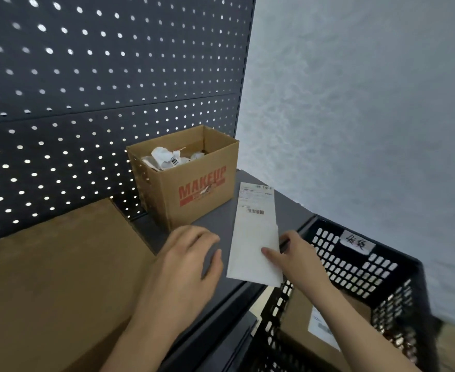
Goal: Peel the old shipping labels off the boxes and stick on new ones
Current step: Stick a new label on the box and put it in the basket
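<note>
A long white shipping label sheet (256, 232) with barcodes near its top lies on the dark shelf (288, 208). My right hand (296, 259) pinches its lower right part, thumb on top. My left hand (186, 261) hovers just left of the sheet with loosely bent fingers and holds nothing. A large plain cardboard box (54, 277) fills the lower left, with my left forearm over it. Another cardboard box (301, 315) with a white label (320, 326) lies inside the black crate.
An open "MAKEUP" carton (194, 194) holding crumpled peeled labels (167, 157) stands at the back of the shelf. A black perforated plastic crate (355, 264) with a handwritten tag sits at the right. A dark pegboard (86, 89) rises behind; a pale wall is on the right.
</note>
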Tool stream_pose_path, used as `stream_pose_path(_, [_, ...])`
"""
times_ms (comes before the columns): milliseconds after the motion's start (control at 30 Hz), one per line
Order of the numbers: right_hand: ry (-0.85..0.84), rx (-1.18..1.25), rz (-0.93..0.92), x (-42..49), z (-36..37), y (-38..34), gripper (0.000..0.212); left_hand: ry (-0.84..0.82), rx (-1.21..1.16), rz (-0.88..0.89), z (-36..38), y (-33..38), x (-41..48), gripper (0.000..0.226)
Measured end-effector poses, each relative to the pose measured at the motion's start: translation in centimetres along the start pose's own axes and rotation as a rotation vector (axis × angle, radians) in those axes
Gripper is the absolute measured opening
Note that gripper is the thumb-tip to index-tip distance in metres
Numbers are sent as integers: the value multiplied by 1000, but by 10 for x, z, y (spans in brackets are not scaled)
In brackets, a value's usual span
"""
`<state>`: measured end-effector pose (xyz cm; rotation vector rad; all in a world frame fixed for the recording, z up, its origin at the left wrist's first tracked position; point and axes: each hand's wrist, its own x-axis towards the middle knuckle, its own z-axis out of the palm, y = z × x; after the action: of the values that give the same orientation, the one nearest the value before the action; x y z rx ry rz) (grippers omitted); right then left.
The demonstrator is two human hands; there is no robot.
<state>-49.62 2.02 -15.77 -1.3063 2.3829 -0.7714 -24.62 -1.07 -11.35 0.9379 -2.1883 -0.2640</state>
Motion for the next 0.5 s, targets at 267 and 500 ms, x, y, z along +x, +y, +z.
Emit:
stream_pose_path(267, [-58, 352, -38, 10, -22, 22, 14, -71, 63, -136, 37, 35, 7, 25])
stream_pose_path(500, [-397, 899, -149, -16, -57, 51, 26, -192, -341, -675, 80, 65, 20, 45])
